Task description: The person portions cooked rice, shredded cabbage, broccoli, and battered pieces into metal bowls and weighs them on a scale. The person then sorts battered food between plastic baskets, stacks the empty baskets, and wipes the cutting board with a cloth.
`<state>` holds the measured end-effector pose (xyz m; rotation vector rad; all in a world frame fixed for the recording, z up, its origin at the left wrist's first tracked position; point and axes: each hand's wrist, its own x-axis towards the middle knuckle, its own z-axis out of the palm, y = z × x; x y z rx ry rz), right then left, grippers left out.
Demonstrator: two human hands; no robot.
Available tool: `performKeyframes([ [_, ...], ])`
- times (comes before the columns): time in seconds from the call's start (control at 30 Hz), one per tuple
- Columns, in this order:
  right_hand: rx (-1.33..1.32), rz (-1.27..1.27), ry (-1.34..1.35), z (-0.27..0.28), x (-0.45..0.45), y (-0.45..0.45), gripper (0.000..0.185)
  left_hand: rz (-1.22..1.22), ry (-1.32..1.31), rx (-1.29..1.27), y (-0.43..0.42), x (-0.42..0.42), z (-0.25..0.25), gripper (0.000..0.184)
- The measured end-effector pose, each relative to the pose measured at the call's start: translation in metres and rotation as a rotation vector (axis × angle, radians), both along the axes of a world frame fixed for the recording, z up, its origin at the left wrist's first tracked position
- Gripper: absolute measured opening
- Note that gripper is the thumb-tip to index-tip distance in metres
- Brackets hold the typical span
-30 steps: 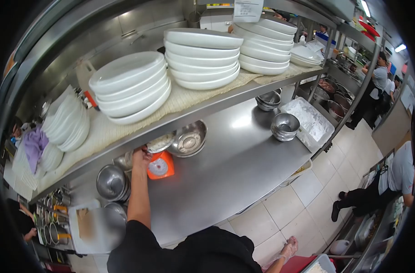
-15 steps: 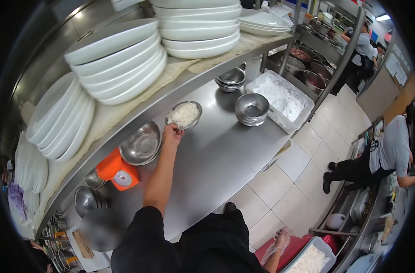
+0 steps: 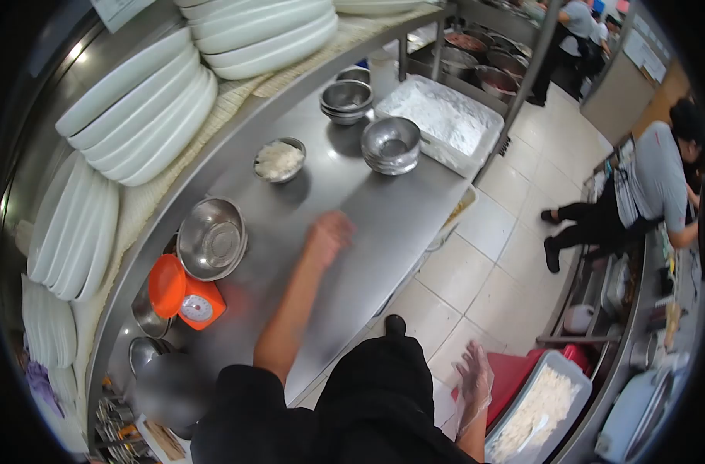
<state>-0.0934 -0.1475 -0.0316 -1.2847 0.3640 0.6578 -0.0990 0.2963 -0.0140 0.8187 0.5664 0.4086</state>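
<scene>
My left hand [image 3: 329, 233], bare and a little blurred, is above the steel table [image 3: 333, 290] with nothing in it. Its fingers look loosely apart. Farther along the table stands a metal bowl heaped with white rice [image 3: 280, 161], apart from the hand. My right hand [image 3: 474, 375] wears a clear plastic glove and is open, fingers spread. It hovers beside a grey tub [image 3: 580, 387] of white rice [image 3: 542, 406] with a pale utensil lying in it. A red surface [image 3: 515, 383] lies between that hand and the tub.
Stacked metal bowls [image 3: 391, 145] and a white-dusted tray [image 3: 441, 116] stand at the table's far end. An orange scale [image 3: 201, 305] and a larger metal bowl [image 3: 211, 240] are at left. White plates [image 3: 139, 116] fill the overhead shelf. A co-worker [image 3: 654, 174] stands at right.
My left hand has let go of the rice bowl and drawn back toward me; the bowl now stands on the table. The right hand has risen slightly, and the view has shifted.
</scene>
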Motion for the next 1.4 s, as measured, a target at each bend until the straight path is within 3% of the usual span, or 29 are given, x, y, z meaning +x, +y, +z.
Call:
performKeyframes([
  [0.03, 0.042, 0.059, -0.017, 0.018, -0.007, 0.012, 0.054, -0.208, -0.012, 0.052, -0.041, -0.005, -0.027, 0.022],
  [0.07, 0.078, 0.120, -0.031, 0.036, -0.014, 0.026, 0.058, -0.386, 0.202, 0.363, -0.102, -0.006, -0.008, 0.024],
  [0.1, 0.122, 0.180, -0.035, 0.054, -0.022, 0.040, 0.059, -0.599, 0.167, 0.376, -0.149, -0.012, -0.013, 0.029],
  [0.17, 0.358, 0.263, -0.025, 0.059, -0.036, 0.048, 0.059, -0.496, -0.092, 0.700, -0.239, -0.023, -0.004, 0.033],
  [0.27, 0.497, 0.260, -0.049, 0.064, -0.048, 0.035, 0.069, -0.550, 0.126, 0.898, -0.285, -0.024, 0.006, 0.041],
  [0.3, 0.546, 0.244, -0.035, 0.068, -0.048, 0.025, 0.070, -0.578, 0.112, 0.900, -0.295, -0.021, 0.005, 0.041],
  [0.33, 0.590, 0.219, -0.027, 0.073, -0.048, 0.012, 0.072, -0.391, -0.052, 1.113, -0.306, -0.013, 0.003, 0.044],
  [0.37, 0.574, 0.167, -0.044, 0.077, -0.049, -0.001, 0.072, -0.195, -0.236, 1.293, -0.321, -0.003, 0.001, 0.049],
  [0.43, 0.427, 0.035, 0.039, 0.082, -0.058, -0.033, 0.070, -0.417, -0.140, 0.946, -0.347, 0.007, 0.015, 0.046],
  [0.5, 0.352, -0.066, -0.045, 0.082, -0.071, -0.086, 0.061, -0.242, -0.352, 1.473, -0.371, 0.027, 0.004, 0.045],
  [0.57, -0.051, 0.302, -0.197, 0.078, -0.086, -0.156, 0.054, -0.218, -0.319, 1.647, -0.399, 0.040, -0.004, 0.046],
  [0.6, 0.208, 0.237, -0.255, 0.077, -0.099, -0.197, 0.046, -0.277, -0.366, 1.631, -0.416, 0.044, -0.008, 0.046],
  [0.63, 0.309, 0.146, -0.115, 0.066, -0.112, -0.241, 0.053, -0.344, -0.250, 1.438, -0.427, 0.052, -0.011, 0.044],
  [0.67, 0.351, -0.087, -0.233, 0.059, -0.122, -0.277, 0.062, -0.389, -0.123, 1.251, -0.438, 0.059, -0.012, 0.041],
  [0.7, 0.353, -0.090, -0.243, 0.066, -0.121, -0.283, 0.062, -0.530, -0.161, 1.149, -0.459, 0.055, -0.010, 0.039],
  [0.73, 0.017, -0.463, -0.496, 0.081, -0.112, -0.283, 0.063, -0.648, -0.188, 1.049, -0.485, 0.048, -0.008, 0.037],
  [0.77, -0.318, -0.819, -0.751, 0.089, -0.097, -0.281, 0.065, -0.592, -0.502, 1.079, -0.512, 0.047, -0.019, 0.036],
  [0.83, -0.364, -0.726, -0.764, 0.073, -0.071, -0.270, 0.056, -0.781, -0.384, 0.856, -0.563, 0.029, 0.002, 0.032],
  [0.9, -0.432, -0.439, -0.510, 0.029, -0.063, -0.281, 0.042, -0.929, -0.382, 1.040, -0.589, 0.032, -0.001, 0.033],
  [0.93, -0.425, -0.208, -0.280, 0.004, -0.062, -0.297, 0.035, -0.903, -0.393, 1.057, -0.589, 0.039, -0.002, 0.033],
  [1.0, -0.416, -0.245, -0.295, -0.011, -0.051, -0.311, 0.023, -0.718, -0.396, 1.200, -0.580, 0.056, -0.006, 0.031],
  [1.07, -0.829, -0.355, -0.578, -0.051, -0.044, -0.347, 0.018, -0.645, -0.129, 1.218, -0.530, 0.081, -0.005, 0.026],
  [1.1, -0.964, -0.396, -0.529, -0.067, -0.041, -0.368, 0.018, -0.535, -0.038, 1.239, -0.495, 0.094, -0.010, 0.026],
  [1.13, -1.196, -0.384, -0.571, -0.107, -0.050, -0.402, 0.025, -0.410, 0.074, 1.257, -0.451, 0.103, -0.016, 0.027],
  [1.2, -1.512, -0.074, -0.356, -0.150, -0.060, -0.454, 0.076, -0.095, 0.271, 1.373, -0.346, 0.112, -0.018, 0.028],
  [1.27, -1.609, 0.295, 0.359, -0.112, -0.041, -0.443, 0.116, 0.221, 0.538, 1.374, -0.242, 0.111, 0.002, 0.036],
  [1.3, -1.575, 0.345, 0.143, -0.179, -0.043, -0.501, 0.101, 0.373, 0.664, 1.422, -0.191, 0.109, 0.013, 0.043],
  [1.33, -1.852, 0.335, 0.345, -0.095, -0.044, -0.428, 0.095, 0.506, 0.709, 1.302, -0.142, 0.111, 0.019, 0.048],
  [1.4, -1.927, 0.279, 0.197, -0.113, -0.032, -0.426, 0.095, 0.603, 0.892, 1.130, -0.066, 0.125, 0.044, 0.054],
])
